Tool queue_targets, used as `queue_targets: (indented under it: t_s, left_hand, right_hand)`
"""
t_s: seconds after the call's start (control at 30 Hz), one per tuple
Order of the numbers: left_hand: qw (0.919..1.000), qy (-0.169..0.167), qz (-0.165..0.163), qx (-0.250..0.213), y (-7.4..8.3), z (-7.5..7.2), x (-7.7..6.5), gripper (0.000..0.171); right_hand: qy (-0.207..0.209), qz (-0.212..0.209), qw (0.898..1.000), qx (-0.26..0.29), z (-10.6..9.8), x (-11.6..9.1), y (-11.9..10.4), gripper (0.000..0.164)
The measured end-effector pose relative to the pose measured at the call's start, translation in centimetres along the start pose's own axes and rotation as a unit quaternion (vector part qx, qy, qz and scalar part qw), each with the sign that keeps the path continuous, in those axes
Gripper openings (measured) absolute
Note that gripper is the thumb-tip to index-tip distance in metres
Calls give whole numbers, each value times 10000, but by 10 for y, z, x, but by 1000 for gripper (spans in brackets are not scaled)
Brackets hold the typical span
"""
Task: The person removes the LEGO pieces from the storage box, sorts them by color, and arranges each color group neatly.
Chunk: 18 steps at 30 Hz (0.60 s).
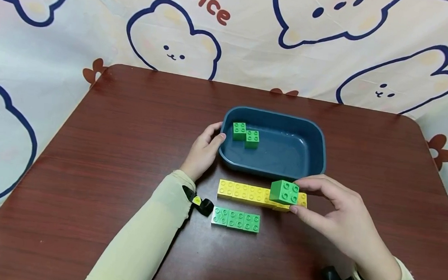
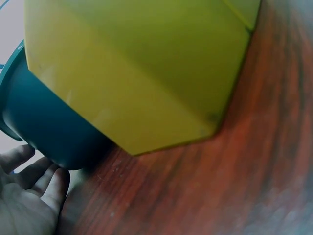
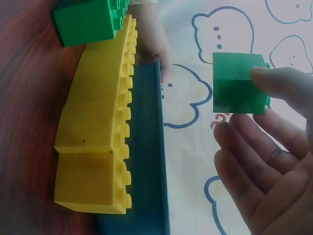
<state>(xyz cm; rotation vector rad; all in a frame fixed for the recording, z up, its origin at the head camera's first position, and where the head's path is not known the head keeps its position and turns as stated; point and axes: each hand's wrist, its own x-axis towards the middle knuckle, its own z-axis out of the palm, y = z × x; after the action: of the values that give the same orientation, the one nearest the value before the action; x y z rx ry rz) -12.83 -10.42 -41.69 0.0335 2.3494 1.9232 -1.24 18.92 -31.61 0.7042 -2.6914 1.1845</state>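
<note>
My right hand (image 1: 345,220) pinches a green toy brick (image 1: 284,192) between thumb and fingers. The brick overlaps the right part of a yellow brick row (image 1: 243,192) in the head view. In the right wrist view the green brick (image 3: 237,83) is held up, studs to the right. My left hand (image 1: 203,151) grips the left end of a dark blue plastic bin (image 1: 320,151), thumb at the rim. Two green bricks (image 1: 252,139) sit inside, at its left. In the left wrist view, the left fingers (image 2: 56,188) touch the bin's outer wall (image 2: 46,122).
A short row of green bricks (image 1: 235,219) lies in front of the yellow row, near the left wrist's black camera (image 1: 205,207). The brown table (image 1: 139,121) ends at a printed cloth backdrop (image 1: 246,42). Another black camera (image 1: 333,278) is strapped to the right wrist.
</note>
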Motion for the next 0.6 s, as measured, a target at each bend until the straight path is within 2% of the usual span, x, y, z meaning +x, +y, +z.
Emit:
queue_targets:
  t_s: [0.17, 0.4, 0.6]
  left_hand:
    - [10000, 26, 17, 16, 0, -2, -1, 45]
    - [10000, 20, -18, 24, -3, -3, -2, 45]
    - [10000, -67, 2, -2, -1, -2, -2, 46]
  right_hand:
    - [-213, -10, 9998, -28, 1, 0, 0, 52]
    - [-970, 49, 9952, -113, 2, 0, 6, 47]
    - [-1588, 132, 9871, -169, -3, -2, 10, 46]
